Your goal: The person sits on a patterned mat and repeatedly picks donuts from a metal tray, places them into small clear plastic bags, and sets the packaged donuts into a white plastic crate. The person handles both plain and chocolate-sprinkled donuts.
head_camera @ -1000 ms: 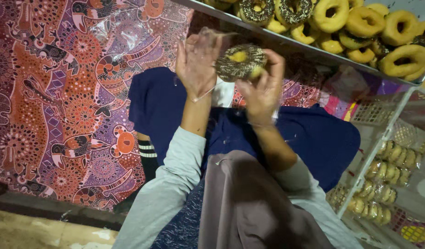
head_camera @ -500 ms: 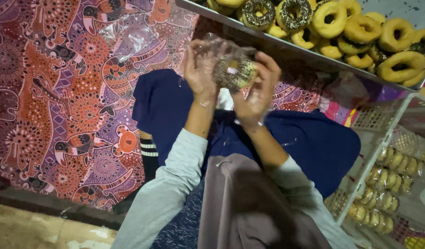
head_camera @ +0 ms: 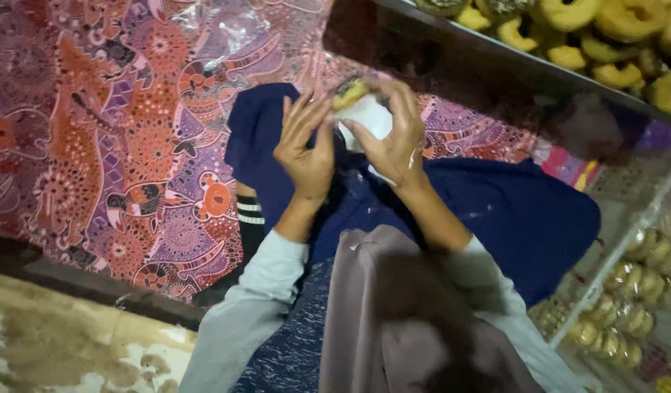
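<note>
Now both hands up at 12 o'clock: left hand & right hand pinch a doughnut in a clear bag between them. Tray of doughnuts at 1 o'clock; patterned cloth at 9.

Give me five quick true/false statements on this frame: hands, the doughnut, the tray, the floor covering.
1. Both hands, left hand and right hand, are raised together around a doughnut. True.
2. The doughnut lies on the patterned cloth. False: it is held up between the fingertips, over something white.
3. A tray of yellow ring doughnuts sits at the upper right. True.
4. The patterned cloth is plain grey. False: it is red, orange and purple with animal figures.
5. The person's lap is bare. False: a dark blue cloth covers it.
</note>
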